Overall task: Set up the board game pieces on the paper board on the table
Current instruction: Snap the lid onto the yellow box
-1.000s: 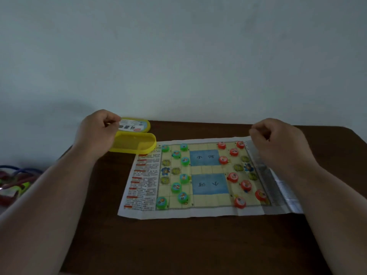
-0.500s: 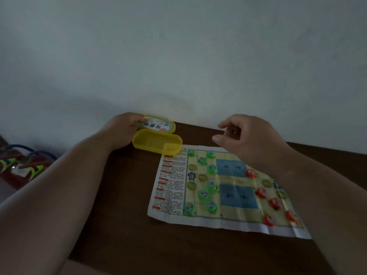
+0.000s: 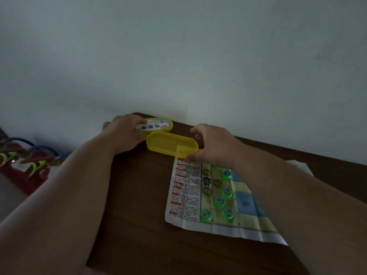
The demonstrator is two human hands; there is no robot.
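Observation:
The paper board lies on the dark wooden table, with several green round pieces on its left columns. My right forearm hides the red pieces. A yellow oval box stands open at the board's far left corner. My right hand grips its right end, thumb at the near rim. Behind it lies the yellow lid with a printed label, and my left hand holds the lid's left end.
A pale wall rises right behind the table's far edge. Left of the table, lower down, stands a red rack with blue and green parts. The table's left edge runs close beside my left forearm.
My view has swung left. My right hand has left the board's right side, crossed over and taken hold of the yellow box. My left hand stays on the lid.

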